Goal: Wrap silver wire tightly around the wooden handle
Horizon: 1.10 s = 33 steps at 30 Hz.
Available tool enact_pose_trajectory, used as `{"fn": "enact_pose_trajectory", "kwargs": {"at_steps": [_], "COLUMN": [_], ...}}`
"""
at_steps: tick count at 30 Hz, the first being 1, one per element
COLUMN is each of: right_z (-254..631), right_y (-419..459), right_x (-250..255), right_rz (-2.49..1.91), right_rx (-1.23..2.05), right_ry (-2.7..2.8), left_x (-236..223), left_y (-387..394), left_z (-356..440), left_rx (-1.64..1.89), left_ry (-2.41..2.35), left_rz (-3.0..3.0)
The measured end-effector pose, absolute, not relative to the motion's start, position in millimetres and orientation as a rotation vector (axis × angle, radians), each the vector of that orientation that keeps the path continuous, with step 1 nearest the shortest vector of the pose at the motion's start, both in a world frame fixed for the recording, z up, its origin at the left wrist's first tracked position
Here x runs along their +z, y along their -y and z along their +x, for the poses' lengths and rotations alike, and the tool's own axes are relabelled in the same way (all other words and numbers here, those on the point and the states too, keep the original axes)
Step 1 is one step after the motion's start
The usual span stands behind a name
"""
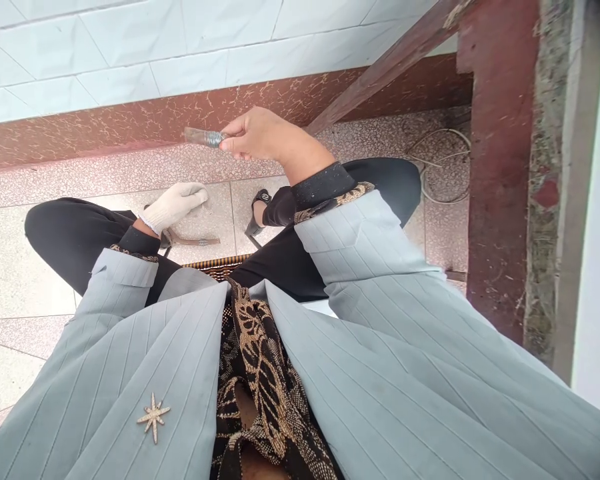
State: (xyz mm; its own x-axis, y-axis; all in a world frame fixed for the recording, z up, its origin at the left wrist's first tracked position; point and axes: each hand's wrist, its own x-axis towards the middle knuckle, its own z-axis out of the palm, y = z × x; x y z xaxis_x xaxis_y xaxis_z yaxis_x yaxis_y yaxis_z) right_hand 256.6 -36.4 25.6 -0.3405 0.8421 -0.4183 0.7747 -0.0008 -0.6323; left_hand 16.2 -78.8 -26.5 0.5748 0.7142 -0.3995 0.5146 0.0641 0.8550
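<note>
My right hand (257, 135) is bare. Its thumb and fingers pinch the end of a short, flat brown stick with silvery wire wound around it (196, 136), held out to the left above the floor. A white knitted glove covers my left hand (176, 205), which is low over the floor near my knee. Its fingers are curled together, and whatever they may hold is hidden. Just below that glove lies a curved brown piece with wire wrapped near its end (200, 241); its other end is partly hidden by my sleeve and leg.
A tiled wall with a brown skirting (145, 123) runs ahead. On the right stand a dark red wooden post (500, 173) and a slanting brace (380, 73). A coil of pale cable (445, 199) lies beside the post. A woven seat edge (220, 265) shows between my legs.
</note>
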Motion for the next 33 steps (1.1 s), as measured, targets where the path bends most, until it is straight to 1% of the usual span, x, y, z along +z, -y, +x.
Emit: {"fn": "enact_pose_trajectory", "kwargs": {"at_steps": [3,6,10,14,20,22,24,28,30,33], "right_z": [247.4,239.5,235.0,237.6,253.8,257.8,259.1,257.4,256.8,254.7], "right_y": [34.4,35.2,40.2,42.8,39.2,40.8,43.5,42.3,37.0,30.2], "right_x": [14.5,3.7,3.1,13.9,20.0,19.3,18.6,14.9,11.6,7.9], "right_rz": [-1.865,-1.871,-1.698,-1.402,-1.106,-0.941,-0.876,-0.979,-1.086,-1.368], "right_rx": [1.188,1.333,1.622,1.894,2.018,1.980,1.890,1.637,1.516,1.391], "right_ry": [2.349,2.500,2.690,2.637,2.392,2.209,1.978,1.525,1.511,1.714], "left_x": [-18.2,-16.5,-21.2,-30.5,-38.4,-38.7,-38.3,-35.8,-33.6,-29.2], "left_y": [79.9,78.2,74.5,70.9,72.3,74.6,76.8,79.4,80.6,83.4], "left_z": [15.4,13.8,11.1,6.9,5.4,9.8,15.5,22.2,21.7,19.3], "left_rx": [0.138,0.176,0.258,0.331,0.452,0.501,0.523,0.491,0.428,0.293], "left_ry": [-1.046,-1.109,-1.177,-1.187,-1.040,-0.955,-0.938,-0.997,-0.997,-0.982], "left_rz": [1.686,1.774,1.832,1.816,1.617,1.576,1.530,1.490,1.535,1.629]}}
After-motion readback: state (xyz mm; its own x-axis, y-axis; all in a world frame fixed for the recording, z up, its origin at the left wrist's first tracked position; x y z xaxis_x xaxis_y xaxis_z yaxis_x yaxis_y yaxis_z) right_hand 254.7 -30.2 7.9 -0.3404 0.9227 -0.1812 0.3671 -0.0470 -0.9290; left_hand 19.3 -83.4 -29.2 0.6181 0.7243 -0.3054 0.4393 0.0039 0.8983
